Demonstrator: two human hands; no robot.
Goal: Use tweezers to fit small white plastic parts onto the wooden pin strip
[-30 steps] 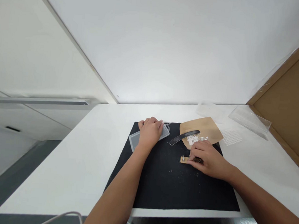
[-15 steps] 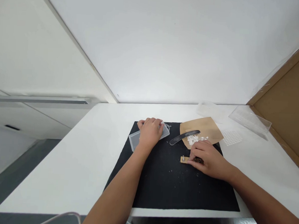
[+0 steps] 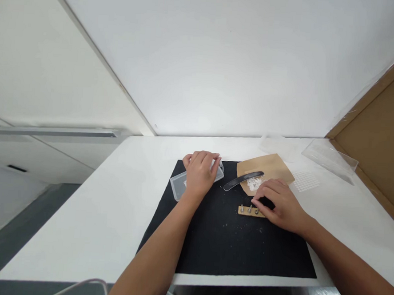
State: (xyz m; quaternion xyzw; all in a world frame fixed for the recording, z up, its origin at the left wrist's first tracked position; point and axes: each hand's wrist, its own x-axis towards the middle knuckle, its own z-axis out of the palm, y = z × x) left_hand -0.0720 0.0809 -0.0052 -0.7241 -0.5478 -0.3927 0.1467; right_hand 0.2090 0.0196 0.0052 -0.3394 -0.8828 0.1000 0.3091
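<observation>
Wooden strip (image 3: 246,210) with metal pegs lies mid-frame on the black mat (image 3: 218,242). The right hand (image 3: 280,205) has slid right, grip loose, just touching the strip's end. The left hand (image 3: 200,174) now curls its grip round the clear plastic box (image 3: 178,185).

A: What colour is the table (image 3: 113,213)?
B: Plain white. The mat (image 3: 224,242) on it is black, flecked with tiny pale specks.
A: And the small pieces?
B: The plastic box (image 3: 178,185) is clear and faintly frosted. The wooden strip (image 3: 245,211) is light tan with silvery pegs (image 3: 249,208). The paper (image 3: 276,168) is kraft brown, with white crumbs (image 3: 255,183) and a dark curved blade (image 3: 243,179).
A: Farther right?
B: A white sheet (image 3: 304,181) with a fine grid pattern, a clear tray (image 3: 330,158), and a brown cork board (image 3: 380,141).
</observation>
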